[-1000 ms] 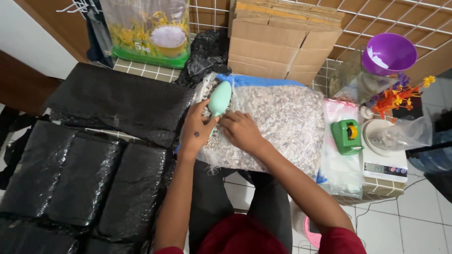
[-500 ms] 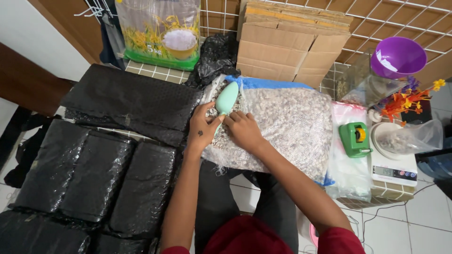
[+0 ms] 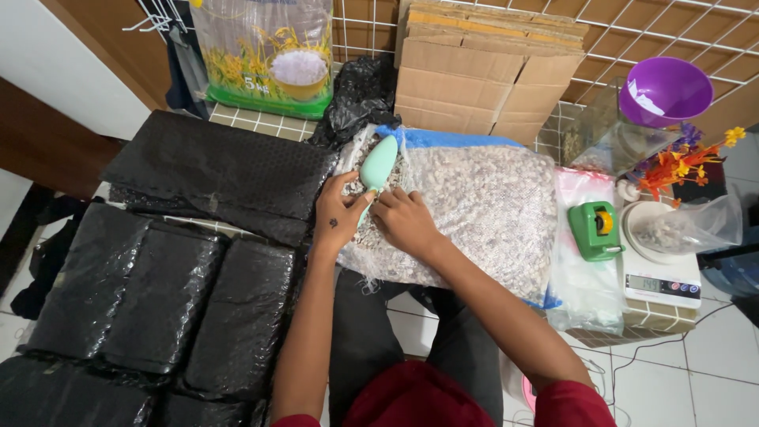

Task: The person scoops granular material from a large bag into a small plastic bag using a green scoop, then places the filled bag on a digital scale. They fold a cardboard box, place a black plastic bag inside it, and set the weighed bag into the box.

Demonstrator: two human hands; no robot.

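Scoop [image 3: 377, 168], upright, bowl pointing away; left hand [image 3: 338, 215] and right hand [image 3: 405, 221] grasp its handle.

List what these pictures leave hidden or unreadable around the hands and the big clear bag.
- Head view: the mint-green scoop has its handle end covered by the left hand and right hand, so which hand's grip bears it is unclear.
- The clear bag of pale pieces: its opening is hidden under both hands.
- The contents of the black wrapped packs are hidden by opaque plastic.
- The scale: display too small to read.
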